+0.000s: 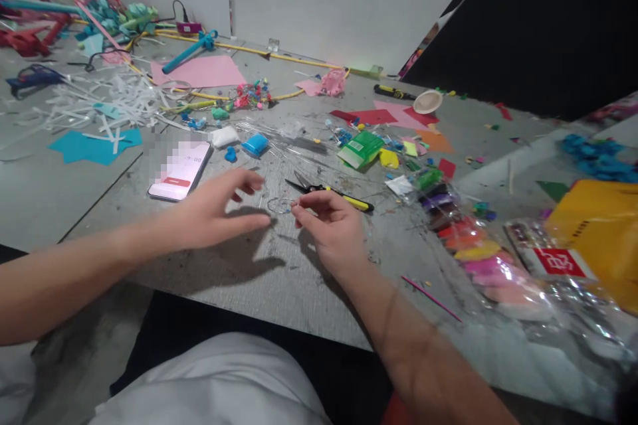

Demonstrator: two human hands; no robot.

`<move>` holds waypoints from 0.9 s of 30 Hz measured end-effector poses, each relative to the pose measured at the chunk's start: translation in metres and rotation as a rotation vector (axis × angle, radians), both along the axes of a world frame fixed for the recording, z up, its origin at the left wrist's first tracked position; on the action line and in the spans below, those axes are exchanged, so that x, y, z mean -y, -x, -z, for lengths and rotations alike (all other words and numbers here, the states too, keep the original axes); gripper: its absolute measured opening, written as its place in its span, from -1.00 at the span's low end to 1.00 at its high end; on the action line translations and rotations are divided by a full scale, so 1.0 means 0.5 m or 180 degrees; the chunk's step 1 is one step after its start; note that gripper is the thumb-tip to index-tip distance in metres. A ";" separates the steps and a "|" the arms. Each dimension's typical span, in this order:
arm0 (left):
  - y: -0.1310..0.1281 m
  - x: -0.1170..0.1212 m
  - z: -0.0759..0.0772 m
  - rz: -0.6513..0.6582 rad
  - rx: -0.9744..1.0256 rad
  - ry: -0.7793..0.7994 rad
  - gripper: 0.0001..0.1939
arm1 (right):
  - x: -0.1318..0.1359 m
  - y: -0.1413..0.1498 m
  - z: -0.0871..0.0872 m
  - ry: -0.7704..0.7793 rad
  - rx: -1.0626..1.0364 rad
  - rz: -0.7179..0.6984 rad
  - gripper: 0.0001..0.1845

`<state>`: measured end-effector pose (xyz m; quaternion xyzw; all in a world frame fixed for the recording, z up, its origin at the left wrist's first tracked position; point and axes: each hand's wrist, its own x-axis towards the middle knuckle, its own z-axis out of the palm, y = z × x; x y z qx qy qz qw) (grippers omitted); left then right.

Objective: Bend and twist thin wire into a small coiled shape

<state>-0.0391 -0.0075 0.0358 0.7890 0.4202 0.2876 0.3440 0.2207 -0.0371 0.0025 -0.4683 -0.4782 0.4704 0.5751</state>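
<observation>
My right hand point(331, 229) pinches a small thin wire ring point(279, 205) between thumb and fingertips, just above the grey table. Left of the ring, my left hand point(212, 209) hovers with thumb and fingers apart, holding nothing. Right behind the right hand lies a cutting tool with black and yellow handles point(356, 202), its dark pointed jaws spread. A phone point(179, 171) lies beyond my left wrist. Blue clay in a packet point(255, 145) and a white packet point(225, 137) rest behind the left hand.
Shredded white strips point(134, 96) and blue paper point(97, 146) spread at the left. A green packet point(361, 149) lies behind the tool. Colourful clay packs point(478, 252) and a yellow pouch point(598, 232) fill the right. A pink stick point(431, 297) lies near the front edge.
</observation>
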 end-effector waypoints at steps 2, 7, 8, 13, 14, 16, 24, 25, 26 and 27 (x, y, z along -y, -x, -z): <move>-0.052 0.023 0.013 0.0318 0.0287 0.0570 -0.59 | 0.002 0.001 -0.001 -0.0114 -0.0014 -0.0016 -0.77; -0.093 0.017 0.047 0.0222 0.0059 -0.0294 -0.79 | 0.001 0.003 0.006 -0.0227 0.0248 0.0163 -0.86; -0.090 0.011 0.052 0.0236 0.0066 -0.0347 -0.78 | 0.001 0.003 0.008 -0.0231 0.0332 0.0188 -0.85; -0.075 0.000 0.069 0.0222 0.0213 -0.0209 -0.74 | 0.006 0.009 0.011 -0.0291 0.0763 0.0167 -0.86; -0.076 0.002 0.072 0.0242 0.0229 -0.0126 -0.73 | 0.007 0.010 0.011 -0.0315 0.0832 0.0154 -0.87; -0.079 0.005 0.078 0.0303 0.0235 -0.0032 -0.73 | 0.010 0.011 0.010 -0.0385 0.0947 0.0159 -0.89; -0.082 0.001 0.076 0.0327 0.0153 -0.0297 -0.80 | 0.013 0.006 0.009 -0.0660 0.1273 0.0242 -0.91; -0.081 -0.001 0.074 0.0337 0.0133 -0.0321 -0.79 | 0.013 0.006 0.009 -0.0693 0.1290 0.0237 -0.91; -0.081 -0.002 0.072 0.0357 0.0121 -0.0358 -0.78 | 0.013 0.005 0.010 -0.0717 0.1303 0.0221 -0.91; -0.080 -0.004 0.071 0.0385 0.0112 -0.0400 -0.78 | 0.013 0.005 0.010 -0.0742 0.1312 0.0199 -0.91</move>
